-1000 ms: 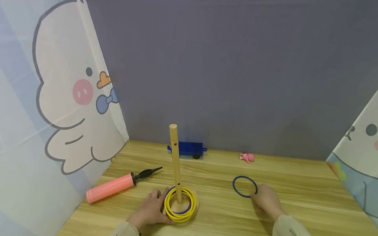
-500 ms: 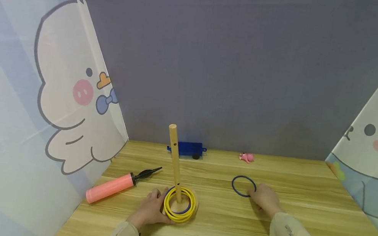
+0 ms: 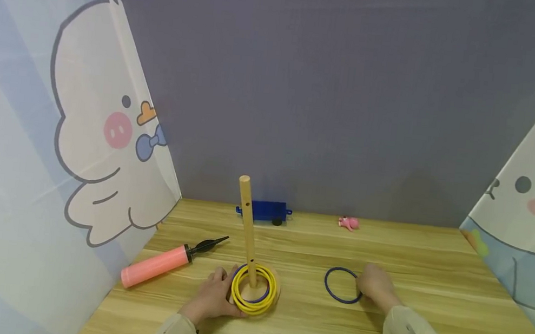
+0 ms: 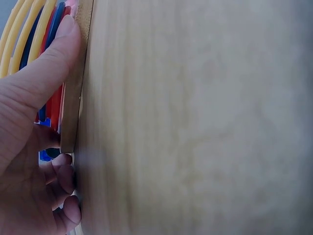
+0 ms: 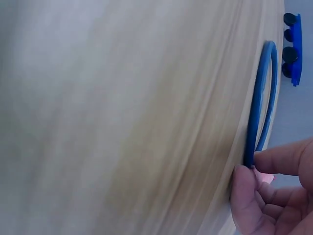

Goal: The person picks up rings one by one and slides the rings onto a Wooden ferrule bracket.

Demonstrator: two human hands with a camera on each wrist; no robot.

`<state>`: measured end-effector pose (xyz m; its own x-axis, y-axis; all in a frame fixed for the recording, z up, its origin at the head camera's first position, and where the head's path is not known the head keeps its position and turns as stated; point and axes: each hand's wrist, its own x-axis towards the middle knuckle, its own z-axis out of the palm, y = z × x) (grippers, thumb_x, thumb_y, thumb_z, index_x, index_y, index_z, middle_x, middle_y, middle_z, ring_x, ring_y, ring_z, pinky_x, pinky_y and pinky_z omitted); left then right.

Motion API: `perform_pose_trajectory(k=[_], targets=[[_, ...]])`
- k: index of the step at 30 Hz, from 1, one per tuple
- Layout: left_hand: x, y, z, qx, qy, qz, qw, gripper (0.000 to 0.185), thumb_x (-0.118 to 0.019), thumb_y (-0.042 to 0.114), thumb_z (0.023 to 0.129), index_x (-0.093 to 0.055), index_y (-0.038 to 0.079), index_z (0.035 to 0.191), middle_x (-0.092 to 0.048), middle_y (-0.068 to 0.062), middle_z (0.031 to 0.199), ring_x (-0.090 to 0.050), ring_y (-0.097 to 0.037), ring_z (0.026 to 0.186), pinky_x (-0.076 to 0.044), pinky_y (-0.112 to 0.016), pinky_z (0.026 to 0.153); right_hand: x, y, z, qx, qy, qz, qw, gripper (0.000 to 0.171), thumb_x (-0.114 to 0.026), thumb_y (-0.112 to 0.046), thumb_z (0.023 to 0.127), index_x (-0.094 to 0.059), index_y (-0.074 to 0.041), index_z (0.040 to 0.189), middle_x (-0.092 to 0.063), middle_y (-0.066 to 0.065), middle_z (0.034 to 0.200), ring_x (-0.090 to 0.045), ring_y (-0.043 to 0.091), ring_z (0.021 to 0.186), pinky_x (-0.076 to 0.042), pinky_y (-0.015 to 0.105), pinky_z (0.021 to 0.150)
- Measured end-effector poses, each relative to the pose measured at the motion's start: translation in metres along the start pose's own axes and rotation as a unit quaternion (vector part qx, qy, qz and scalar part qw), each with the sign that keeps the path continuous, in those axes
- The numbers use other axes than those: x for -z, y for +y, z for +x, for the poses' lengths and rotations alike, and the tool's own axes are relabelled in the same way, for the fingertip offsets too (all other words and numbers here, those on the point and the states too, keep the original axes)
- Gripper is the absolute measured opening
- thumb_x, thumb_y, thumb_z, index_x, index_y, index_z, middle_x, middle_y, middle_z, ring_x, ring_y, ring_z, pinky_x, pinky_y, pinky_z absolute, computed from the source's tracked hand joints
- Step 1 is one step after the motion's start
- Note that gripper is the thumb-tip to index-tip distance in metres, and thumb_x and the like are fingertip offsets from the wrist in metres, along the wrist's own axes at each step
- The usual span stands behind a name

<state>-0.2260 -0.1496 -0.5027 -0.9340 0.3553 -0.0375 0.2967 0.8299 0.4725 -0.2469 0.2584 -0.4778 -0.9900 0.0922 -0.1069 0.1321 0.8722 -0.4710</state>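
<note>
In the head view a wooden peg (image 3: 249, 236) rises from a round base, with several yellow rings (image 3: 275, 287) and a blue ring around its foot. My left hand (image 3: 216, 295) grips the base from the left. In the left wrist view its thumb lies along the base's edge (image 4: 73, 105), beside yellow, blue and red rings (image 4: 55, 103), while the other fingers curl on the far side. Off to the right, my right hand (image 3: 375, 286) pinches a loose blue ring (image 3: 344, 301) by its right side. Thumb and fingertips meet on that ring (image 5: 256, 105) in the right wrist view.
A pink hand pump (image 3: 156, 268) with a black nozzle lies left of the peg. By the grey back wall stand a blue wheeled toy trailer (image 3: 269, 211), partly behind the peg, and a small pink toy (image 3: 349, 223). Printed cloth panels hang at both sides.
The blue ring in my right hand has swung toward me, lower in the head view, and that hand has shifted slightly. The left hand and the peg stay put.
</note>
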Motion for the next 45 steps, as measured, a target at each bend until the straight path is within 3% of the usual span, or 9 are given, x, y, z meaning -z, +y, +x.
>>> perform_pose_trajectory(k=[7,11,15,17,20,25,28,45], targets=[[0.001,-0.001,-0.001,0.004,-0.001,0.002,1.0000,0.121,-0.086,0.058,0.062,-0.029,0.002,0.153,-0.032,-0.005,0.095,-0.032,-0.021,0.084,-0.028,-0.035,0.068,-0.007,-0.002,-0.007,0.017,0.006,0.028,0.999,0.029,-0.058,-0.005,0.085,-0.051,-0.010,0.057,-0.052,0.003,0.054,-0.050,0.013,0.041,-0.040,0.025,0.042],[0.001,0.000,-0.001,0.005,-0.002,0.004,1.0000,0.121,-0.086,0.058,0.062,-0.029,0.003,0.153,-0.032,-0.004,0.095,-0.032,-0.021,0.083,-0.029,-0.035,0.067,-0.011,-0.008,-0.016,0.028,-0.001,0.073,0.997,0.030,-0.061,-0.003,0.087,-0.053,-0.009,0.059,-0.054,0.003,0.056,-0.055,0.013,0.043,-0.047,0.025,0.044],[0.001,-0.001,-0.001,0.004,0.002,0.006,1.0000,0.121,-0.086,0.057,0.061,-0.030,0.002,0.153,-0.033,-0.004,0.095,-0.033,-0.021,0.083,-0.030,-0.035,0.068,-0.017,-0.016,-0.026,0.021,-0.027,0.152,0.988,0.018,-0.064,0.001,0.087,-0.059,-0.001,0.071,-0.057,0.007,0.065,-0.059,0.017,0.050,-0.052,0.029,0.049],[0.001,-0.001,-0.001,0.003,0.003,0.004,1.0000,0.121,-0.087,0.057,0.061,-0.030,0.002,0.152,-0.033,-0.004,0.095,-0.033,-0.021,0.083,-0.030,-0.035,0.069,-0.020,-0.018,-0.030,0.019,-0.049,0.201,0.978,0.010,-0.065,0.003,0.087,-0.061,0.002,0.078,-0.059,0.009,0.068,-0.059,0.018,0.054,-0.053,0.030,0.051],[0.001,-0.001,-0.001,0.003,0.002,0.003,1.0000,0.121,-0.087,0.057,0.061,-0.030,0.002,0.153,-0.032,-0.004,0.095,-0.032,-0.021,0.084,-0.030,-0.035,0.069,-0.024,-0.018,-0.037,0.034,-0.094,0.277,0.956,0.005,-0.065,0.004,0.087,-0.063,0.008,0.090,-0.061,0.011,0.073,-0.059,0.018,0.057,-0.054,0.032,0.054],[0.002,0.001,-0.001,0.010,-0.004,0.001,0.9999,0.121,-0.087,0.057,0.061,-0.029,0.003,0.153,-0.032,-0.005,0.096,-0.032,-0.022,0.084,-0.029,-0.035,0.069,-0.027,-0.016,-0.045,0.077,-0.160,0.361,0.915,0.026,-0.063,0.001,0.089,-0.058,0.017,0.109,-0.066,0.012,0.079,-0.061,0.015,0.059,-0.054,0.031,0.055],[0.002,0.001,-0.001,0.012,-0.005,0.004,0.9999,0.121,-0.086,0.058,0.061,-0.029,0.003,0.153,-0.033,-0.005,0.096,-0.032,-0.021,0.084,-0.029,-0.035,0.069,-0.028,-0.017,-0.049,0.084,-0.181,0.394,0.897,0.034,-0.064,-0.003,0.090,-0.056,0.017,0.117,-0.068,0.012,0.081,-0.062,0.014,0.059,-0.054,0.029,0.056],[0.003,0.003,-0.002,0.002,-0.001,0.007,1.0000,0.120,-0.086,0.058,0.062,-0.029,0.001,0.152,-0.032,-0.004,0.095,-0.031,-0.021,0.083,-0.028,-0.034,0.069,-0.025,-0.046,-0.070,0.112,-0.213,0.473,0.847,0.045,-0.065,-0.012,0.094,-0.052,0.019,0.125,-0.069,0.014,0.087,-0.066,0.014,0.068,-0.055,0.028,0.063]])
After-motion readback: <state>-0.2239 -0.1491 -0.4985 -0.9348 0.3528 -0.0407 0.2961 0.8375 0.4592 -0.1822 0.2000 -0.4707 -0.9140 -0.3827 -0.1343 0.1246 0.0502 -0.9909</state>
